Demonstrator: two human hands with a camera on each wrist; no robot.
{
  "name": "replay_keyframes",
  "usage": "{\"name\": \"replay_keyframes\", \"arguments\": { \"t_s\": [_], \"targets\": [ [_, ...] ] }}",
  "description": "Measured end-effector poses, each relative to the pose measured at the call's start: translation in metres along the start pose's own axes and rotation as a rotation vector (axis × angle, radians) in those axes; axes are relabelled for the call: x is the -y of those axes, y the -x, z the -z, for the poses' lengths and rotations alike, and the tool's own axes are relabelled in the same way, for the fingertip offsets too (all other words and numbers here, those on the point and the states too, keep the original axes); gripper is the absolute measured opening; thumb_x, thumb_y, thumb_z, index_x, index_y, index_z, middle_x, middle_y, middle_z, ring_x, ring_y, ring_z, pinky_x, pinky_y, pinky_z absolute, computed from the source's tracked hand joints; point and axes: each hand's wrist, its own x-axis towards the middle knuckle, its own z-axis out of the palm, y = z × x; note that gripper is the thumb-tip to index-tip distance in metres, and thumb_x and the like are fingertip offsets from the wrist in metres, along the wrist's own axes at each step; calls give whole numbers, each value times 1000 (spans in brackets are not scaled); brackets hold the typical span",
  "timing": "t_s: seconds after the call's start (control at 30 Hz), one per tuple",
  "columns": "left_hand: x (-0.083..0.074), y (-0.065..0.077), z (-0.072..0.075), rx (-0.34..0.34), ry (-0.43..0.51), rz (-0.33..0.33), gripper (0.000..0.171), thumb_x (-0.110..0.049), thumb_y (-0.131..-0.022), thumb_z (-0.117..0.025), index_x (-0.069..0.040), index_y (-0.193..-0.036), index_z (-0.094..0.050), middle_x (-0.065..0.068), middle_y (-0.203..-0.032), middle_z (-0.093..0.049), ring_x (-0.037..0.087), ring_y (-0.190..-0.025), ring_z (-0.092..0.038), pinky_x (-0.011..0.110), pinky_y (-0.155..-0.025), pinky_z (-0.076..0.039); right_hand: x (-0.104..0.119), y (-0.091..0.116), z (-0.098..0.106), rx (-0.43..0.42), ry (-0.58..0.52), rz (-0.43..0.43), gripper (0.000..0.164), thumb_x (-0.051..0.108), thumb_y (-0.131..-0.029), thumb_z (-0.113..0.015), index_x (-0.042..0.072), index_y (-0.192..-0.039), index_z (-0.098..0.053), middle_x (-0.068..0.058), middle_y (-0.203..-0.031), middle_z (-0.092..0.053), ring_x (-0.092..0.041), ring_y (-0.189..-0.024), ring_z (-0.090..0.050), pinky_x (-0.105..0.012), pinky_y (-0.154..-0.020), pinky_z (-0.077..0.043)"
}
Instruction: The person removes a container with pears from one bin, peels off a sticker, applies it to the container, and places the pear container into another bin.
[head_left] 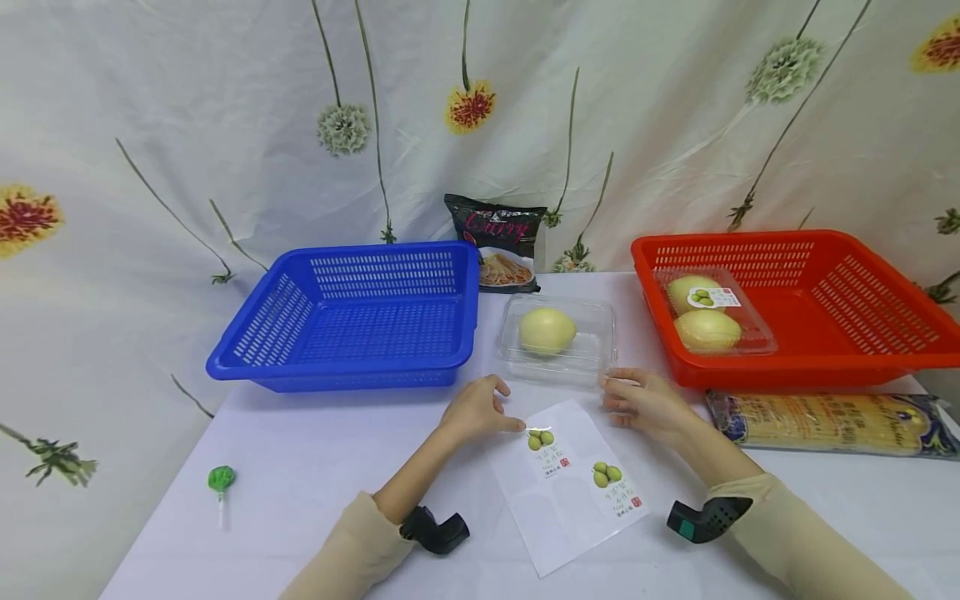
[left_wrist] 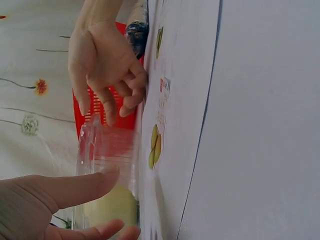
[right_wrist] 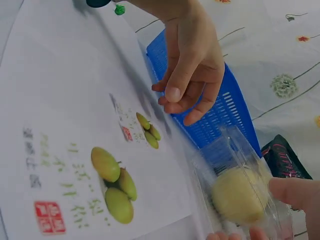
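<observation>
A clear plastic clamshell box (head_left: pixel 596 333) with one pale yellow fruit (head_left: pixel 547 331) inside sits at the middle of the table. My right hand (head_left: pixel 648 406) is at its front right corner, fingers loosely bent and fingertips right at the rim. In the right wrist view the right thumb (right_wrist: pixel 290 192) overlaps the box's edge. My left hand (head_left: pixel 476 411) hovers in front of the box's left side, relaxed and holding nothing, its thumb over the corner of a white label sheet (head_left: pixel 555 517). Two printed fruit labels (head_left: pixel 611 475) show on that sheet.
A blue basket (head_left: pixel 345 375) stands at left, a red basket (head_left: pixel 787 367) at right holding a labelled box of two fruits (head_left: pixel 705 321). Behind is a black curry noodle packet (head_left: pixel 498 242). A long pasta packet (head_left: pixel 832 423) lies front right, a green lollipop (head_left: pixel 221 479) front left.
</observation>
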Motion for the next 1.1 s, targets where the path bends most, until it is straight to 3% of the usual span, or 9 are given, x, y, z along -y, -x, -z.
{"name": "replay_keyframes", "arguments": {
  "t_s": [0.1,0.27,0.43,0.6,0.73,0.83,0.93,1.1],
  "targets": [
    [2,3,0,50,-67,-57,43,-21,-65,-83,-3,-98,-64,1,-75,-59,15,-72,-53,28,-63,-44,-6,2,0,34,107,39,43,16,-91,-59,-8,-122,-42,-3,-92,-56,-14,-79,-53,-24,-68,-50],
    [4,3,-8,103,-138,-106,43,-21,-62,-85,-3,-96,-65,0,-72,-56,16,-70,-51,28,-61,-43,-10,0,-7,76,248,79,39,19,-89,-62,-7,-116,-49,-5,-83,-58,-16,-74,-54,-23,-64,-49],
    [2,2,-14,114,-175,-102,43,-20,-62,-86,-5,-95,-64,-1,-71,-52,16,-67,-48,28,-58,-40,-8,-3,-12,114,223,105,43,18,-91,-58,-8,-122,-47,-12,-96,-61,-18,-80,-57,-24,-70,-50],
    [1,2,-15,105,-151,-99,40,-17,-60,-86,-5,-92,-64,1,-76,-59,16,-68,-50,27,-59,-41,-8,-5,-7,63,156,113,49,14,-91,-56,-10,-131,-40,-19,-111,-57,-15,-82,-60,-24,-71,-51],
    [3,2,-15,99,-112,-133,31,-15,-61,-85,-4,-83,-66,-1,-74,-59,14,-67,-49,25,-60,-40,-9,-5,-4,6,142,104,52,13,-91,-57,-8,-134,-38,-18,-110,-58,-13,-80,-60,-24,-70,-52],
    [6,1,-13,104,-56,-175,23,-15,-64,-82,-3,-76,-66,-3,-64,-52,12,-63,-44,22,-57,-36,-11,-4,-5,-28,226,128,46,12,-90,-58,-9,-129,-44,-12,-98,-61,-13,-76,-59,-24,-66,-51],
    [7,-2,-10,139,66,-188,18,-14,-69,-79,-3,-74,-67,-5,-63,-49,10,-63,-43,21,-57,-35,-13,-2,-9,-41,399,276,32,8,-87,-62,-9,-113,-56,-8,-84,-63,-14,-70,-58,-23,-62,-50],
    [9,-5,-8,268,412,-141,16,-9,-77,-73,3,-85,-67,2,-70,-65,7,-61,-56,20,-57,-46,-17,4,-20,-60,674,687,15,0,-80,-69,-2,-95,-67,-4,-79,-63,-16,-68,-55,-24,-62,-50]
  ]
}}
